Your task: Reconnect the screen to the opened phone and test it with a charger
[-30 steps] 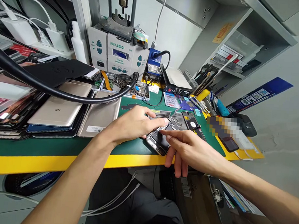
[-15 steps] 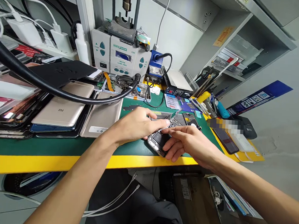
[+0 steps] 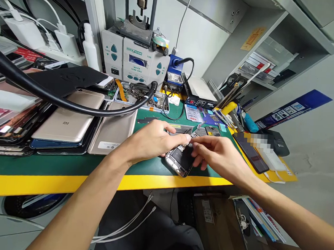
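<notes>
An opened smartphone (image 3: 183, 160) lies tilted on the green mat with its inner parts bare, the battery area dark and the lower end towards me. My left hand (image 3: 154, 139) grips its upper left side, thumb pressed over the inner parts. At the upper right side, my right hand (image 3: 218, 155) has its fingers drawn together close to the left thumb tip; what lies between them is too small to make out. Beyond the thumb, a thin grey strip (image 3: 199, 126) sticks up at the phone's far end. The fingers hide part of the phone's upper half.
A perforated metal plate (image 3: 181, 129) lies behind the phone. Stacked phones and tablets (image 3: 70, 118) fill the left. A hot air station (image 3: 137, 64) stands behind, its black hose (image 3: 99, 112) arching across. Several tools (image 3: 227, 114) stand at right. The yellow table edge (image 3: 94, 184) is near.
My right hand has shifted slightly right and up, and its lower fingers have lifted off the dark battery area, uncovering more of it. My left hand has stayed nearly still.
</notes>
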`<state>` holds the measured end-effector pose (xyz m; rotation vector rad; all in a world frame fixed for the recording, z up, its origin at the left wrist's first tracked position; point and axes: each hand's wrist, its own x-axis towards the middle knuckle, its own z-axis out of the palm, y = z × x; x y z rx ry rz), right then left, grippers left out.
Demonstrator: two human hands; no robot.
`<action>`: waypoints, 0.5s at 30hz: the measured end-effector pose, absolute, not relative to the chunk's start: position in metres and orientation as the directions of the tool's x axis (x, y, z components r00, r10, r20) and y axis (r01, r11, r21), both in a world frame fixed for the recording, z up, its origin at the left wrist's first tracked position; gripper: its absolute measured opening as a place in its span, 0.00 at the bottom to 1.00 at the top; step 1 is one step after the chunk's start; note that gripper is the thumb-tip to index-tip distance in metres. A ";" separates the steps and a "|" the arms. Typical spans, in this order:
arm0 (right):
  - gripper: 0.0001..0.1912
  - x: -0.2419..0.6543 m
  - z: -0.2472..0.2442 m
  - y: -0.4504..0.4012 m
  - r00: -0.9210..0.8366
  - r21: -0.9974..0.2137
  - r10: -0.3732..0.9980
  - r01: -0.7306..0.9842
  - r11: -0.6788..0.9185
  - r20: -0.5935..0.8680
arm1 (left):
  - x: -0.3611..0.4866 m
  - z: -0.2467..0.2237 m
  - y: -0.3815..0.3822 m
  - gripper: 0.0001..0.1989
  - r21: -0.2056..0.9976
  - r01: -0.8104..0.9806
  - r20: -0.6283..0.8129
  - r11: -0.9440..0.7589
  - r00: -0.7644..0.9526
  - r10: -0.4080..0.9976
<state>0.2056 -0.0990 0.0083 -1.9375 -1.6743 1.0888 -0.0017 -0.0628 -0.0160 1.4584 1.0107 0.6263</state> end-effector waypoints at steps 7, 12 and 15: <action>0.16 0.231 0.011 -0.084 -0.636 -0.088 0.771 0.771 0.631 -0.036 | -0.003 -0.020 -0.061 0.20 0.975 0.218 -0.136 0.032 0.483 0.865; 0.16 0.240 0.013 -0.067 -0.798 0.055 0.596 0.594 0.803 -0.091 | -0.003 -0.021 -0.060 0.18 0.977 0.211 -0.123 0.022 0.477 0.870; 0.16 0.244 0.013 -0.061 -0.909 0.182 0.414 0.399 0.898 -0.046 | -0.003 -0.021 -0.060 0.20 0.974 0.224 -0.147 0.043 0.470 0.870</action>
